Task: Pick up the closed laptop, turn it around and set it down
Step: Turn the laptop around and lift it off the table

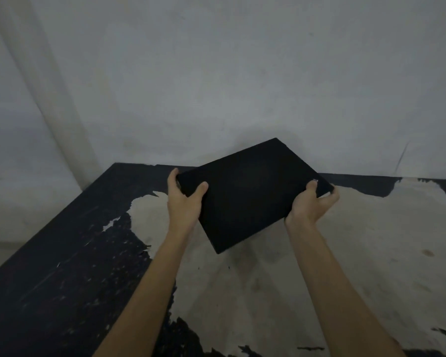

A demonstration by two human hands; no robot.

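A closed black laptop [252, 194] is held in the air above a worn bench [62, 266], set at an angle with one corner pointing near. Its left corner is clamped by the left hand [184, 199], thumb on top and fingers wrapped round the far edge. Its right corner is pinched by the right hand [310, 204], thumb on top and fingers curled beneath. With only the corners gripped, a slip during turning could be caused, dropping it on the bench.

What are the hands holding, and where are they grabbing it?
The closed laptop. The left hand grips its left corner and the right hand its right corner, with the thumbs on top.
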